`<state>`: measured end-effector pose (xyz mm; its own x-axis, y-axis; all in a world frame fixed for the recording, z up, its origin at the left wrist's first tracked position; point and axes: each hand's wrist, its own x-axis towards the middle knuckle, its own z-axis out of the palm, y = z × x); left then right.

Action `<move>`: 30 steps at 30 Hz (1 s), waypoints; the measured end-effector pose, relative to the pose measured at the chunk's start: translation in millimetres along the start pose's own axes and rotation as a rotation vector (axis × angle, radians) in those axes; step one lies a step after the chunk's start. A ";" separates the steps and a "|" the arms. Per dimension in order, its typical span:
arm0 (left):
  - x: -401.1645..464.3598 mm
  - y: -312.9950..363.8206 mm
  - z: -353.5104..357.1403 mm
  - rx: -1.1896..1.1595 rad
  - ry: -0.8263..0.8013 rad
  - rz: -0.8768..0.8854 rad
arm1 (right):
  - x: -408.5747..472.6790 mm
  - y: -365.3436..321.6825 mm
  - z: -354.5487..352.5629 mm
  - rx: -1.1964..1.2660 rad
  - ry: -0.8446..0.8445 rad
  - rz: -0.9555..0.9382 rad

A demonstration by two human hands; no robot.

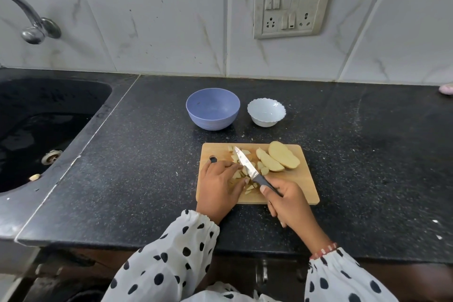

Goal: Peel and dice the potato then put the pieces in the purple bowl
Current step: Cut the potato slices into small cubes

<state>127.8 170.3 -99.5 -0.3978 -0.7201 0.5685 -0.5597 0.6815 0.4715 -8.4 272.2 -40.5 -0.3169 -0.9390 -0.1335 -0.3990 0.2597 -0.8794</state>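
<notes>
while the left hand [221, 186] lies flat, fingers spread, over a scatter of small potato pieces [241, 167] on the wooden cutting board [302, 185], the right hand [286, 200] is wrapped around the dark handle of a knife [250, 167], whose blade slants up and to the left across those pieces. the left fingertips press on the cut bits just beside the blade, and a few more bits lie under and near the palm. toward the far right part of the board rest two larger peeled potato slices [278, 158], overlapping one another, uncut and apart from both hands. the board sits on a black speckled counter [147, 154]. beyond the board, well apart from it, stands the purple bowl [212, 108], with no potato showing inside it; just to its right stands a smaller white bowl [266, 112] with a scalloped rim. a dark sink [36, 130] fills the left side, with a metal tap [31, 22] above it, and a switch plate [293, 6] hangs on the tiled wall. both wrists emerge from white sleeves [176, 257] dotted with black.
</notes>
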 end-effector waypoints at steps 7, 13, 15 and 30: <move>10.7 4.6 2.5 -0.100 0.035 -0.062 | 2.6 -2.9 -4.7 0.175 -0.033 -0.004; 11.1 6.1 3.2 -0.108 0.005 -0.092 | 3.4 0.1 -5.5 0.310 -0.063 0.045; 13.2 8.1 0.9 -0.116 0.018 -0.101 | 3.7 0.4 -8.7 0.370 -0.083 0.066; 48.9 36.9 15.2 0.028 -0.276 0.139 | 8.6 3.8 -37.9 0.414 0.262 0.006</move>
<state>76.7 158.2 -64.5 -0.6524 -0.6311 0.4196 -0.5043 0.7748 0.3814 -45.3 273.6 -27.6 -0.5453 -0.8356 -0.0666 -0.0373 0.1036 -0.9939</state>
